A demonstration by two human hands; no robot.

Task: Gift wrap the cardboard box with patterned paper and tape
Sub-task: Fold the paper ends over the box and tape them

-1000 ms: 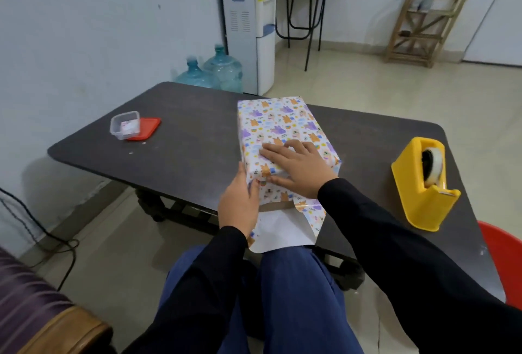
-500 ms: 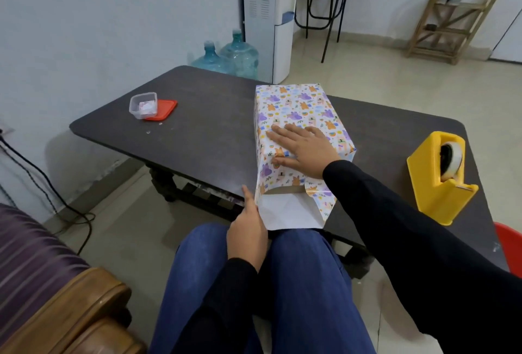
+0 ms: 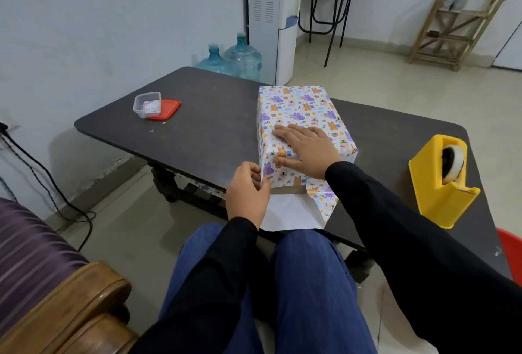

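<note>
The cardboard box (image 3: pixel 288 190) lies lengthwise on the dark table (image 3: pixel 214 133), wrapped in patterned paper (image 3: pixel 299 105) with animals on white. Its near end is open, and a strip of bare cardboard shows there. The paper's white underside (image 3: pixel 291 212) hangs over the table's front edge. My right hand (image 3: pixel 306 150) rests flat on top of the box near that end, fingers straight. My left hand (image 3: pixel 247 192) is at the near left corner and pinches the paper's left flap. The yellow tape dispenser (image 3: pixel 440 181) stands on the table to the right.
A small clear container (image 3: pixel 147 104) sits on its red lid (image 3: pixel 166 109) at the table's left. A red chair (image 3: pixel 511 254) edge shows at right, a wooden-armed sofa (image 3: pixel 56 291) at lower left. Water bottles (image 3: pixel 243 57) and a dispenser (image 3: pixel 272 14) stand behind the table.
My left hand dropped from the box's left side to below the table edge, then rose again to the near left corner and took hold of the flap. My right hand stayed pressed on top.
</note>
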